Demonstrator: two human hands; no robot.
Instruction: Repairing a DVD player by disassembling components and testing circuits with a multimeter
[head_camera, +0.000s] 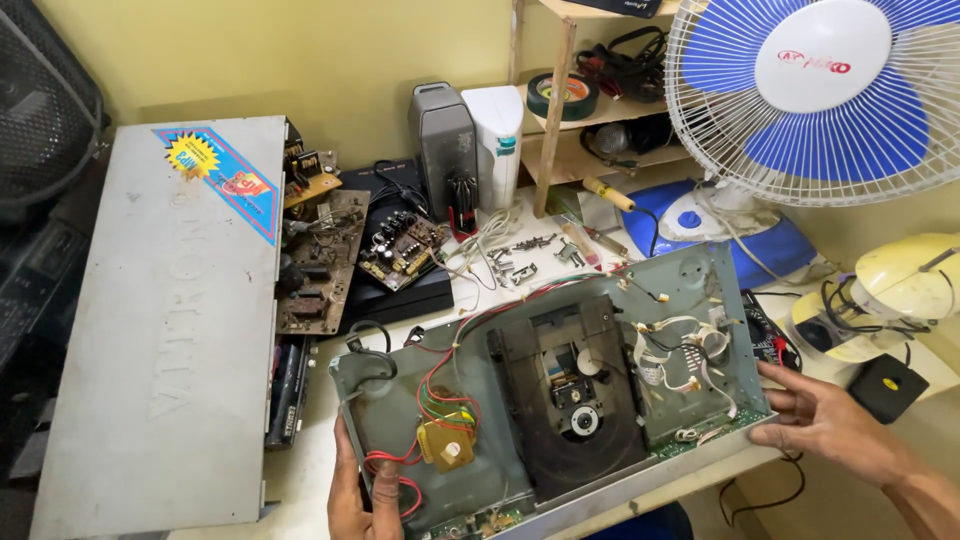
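opened disc player chassis (520, 420) lying flat on the bench (300, 480), tilted across the near edge, cover removed. gripped at both ends by two bare hands.

left hand (358, 495) at the near left corner of the chassis: thumb over the rim and pressed on the floor of the case beside the red wires (440, 375), remaining fingers under the case, so clamped on that corner. right hand (825, 420) at the right end: fingers (775, 378) extended and slightly apart, tips touching the right side wall, palm open, not curled around it.

inside the chassis: yellow-taped transformer (445, 440) at the left, just beside the left thumb; black disc tray mechanism (570, 390) in the middle with the round spindle visible; bundle of white wires (680, 350) at the right.

on the bench beyond: grey metal cover (170, 320) lying flat at far left, loose circuit boards (330, 260) beside it, scattered screws (530, 245) near the middle. blue and white fan (815, 90) at upper right. roll of tape (562, 95) on a wooden shelf (600, 112) behind.
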